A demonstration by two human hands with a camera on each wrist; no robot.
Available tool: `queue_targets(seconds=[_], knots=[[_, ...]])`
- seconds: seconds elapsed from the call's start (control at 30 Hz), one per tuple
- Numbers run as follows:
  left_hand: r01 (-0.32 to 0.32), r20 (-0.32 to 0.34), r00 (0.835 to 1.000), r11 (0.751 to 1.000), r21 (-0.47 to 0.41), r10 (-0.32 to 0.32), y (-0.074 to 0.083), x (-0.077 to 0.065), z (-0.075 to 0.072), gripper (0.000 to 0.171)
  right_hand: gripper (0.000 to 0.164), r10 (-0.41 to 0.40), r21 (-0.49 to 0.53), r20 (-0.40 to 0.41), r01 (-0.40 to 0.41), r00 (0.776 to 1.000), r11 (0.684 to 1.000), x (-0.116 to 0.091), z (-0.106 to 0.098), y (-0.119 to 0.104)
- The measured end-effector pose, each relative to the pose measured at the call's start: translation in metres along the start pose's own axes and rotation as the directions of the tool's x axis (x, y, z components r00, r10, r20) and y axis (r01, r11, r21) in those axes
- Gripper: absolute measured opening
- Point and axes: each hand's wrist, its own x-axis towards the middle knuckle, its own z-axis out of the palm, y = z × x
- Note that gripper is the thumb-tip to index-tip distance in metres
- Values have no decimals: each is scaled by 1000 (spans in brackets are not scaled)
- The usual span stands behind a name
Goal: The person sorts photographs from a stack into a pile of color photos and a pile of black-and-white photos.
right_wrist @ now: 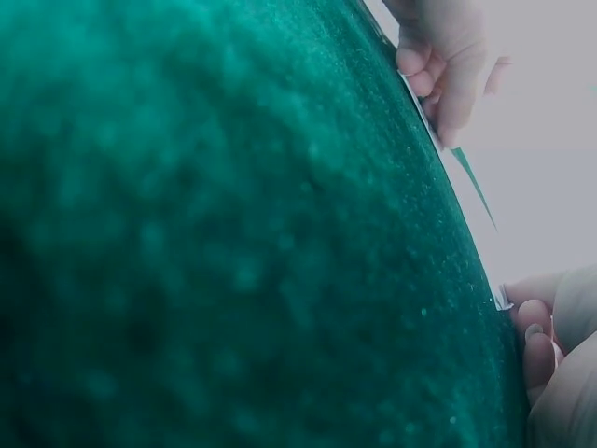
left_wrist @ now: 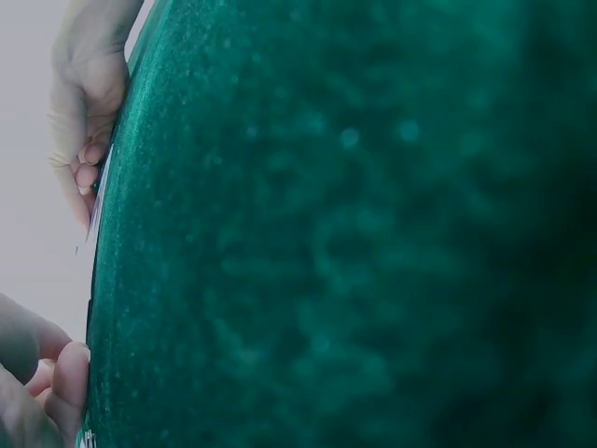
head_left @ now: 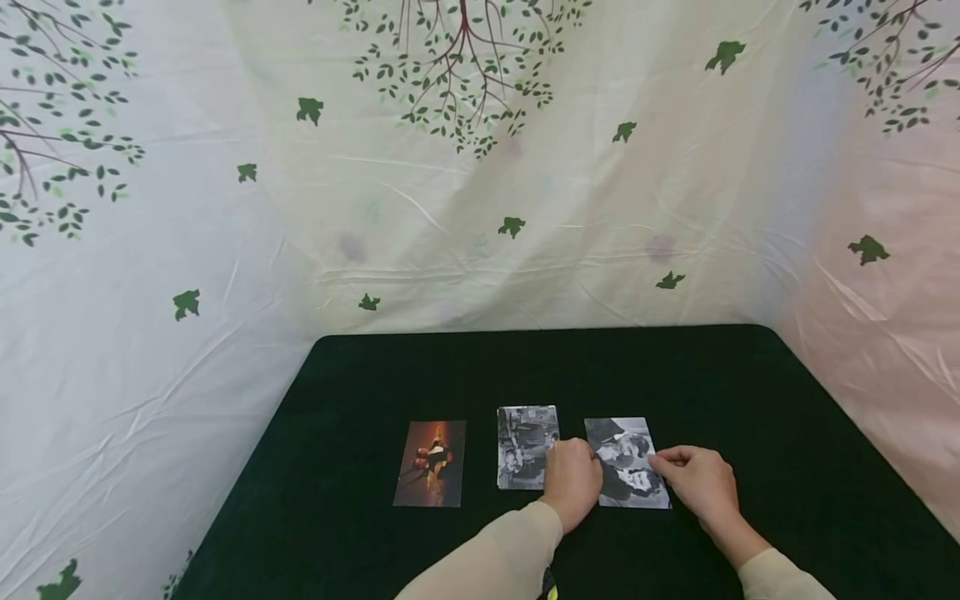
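Note:
A black-and-white photo card [head_left: 624,460] lies at the right of a row on the dark green table, tilted slightly. My right hand [head_left: 701,483] pinches its right edge between thumb and fingertips. At its left edge my left hand [head_left: 573,479] holds on with curled fingers, its fingertips mostly hidden in the head view. Left of that hand lies a small stack of black-and-white photo cards [head_left: 525,446], partly covered by the hand. In the right wrist view the card appears edge-on as a thin white strip [right_wrist: 466,201] between my two hands.
A colour photo card [head_left: 431,463] with an orange-brown background lies at the left end of the row. Dark green cloth covers the table [head_left: 345,383]. Behind and beside it hangs a pale curtain [head_left: 450,250] printed with leaves and branches.

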Motion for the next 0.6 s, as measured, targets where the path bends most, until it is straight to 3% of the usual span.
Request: queue_targets(seconds=[0.6], knots=[[-27, 5, 1000, 1000, -10, 27, -1, 0, -2, 41, 35, -5, -16, -6, 5, 1000, 1000, -2, -1, -3]])
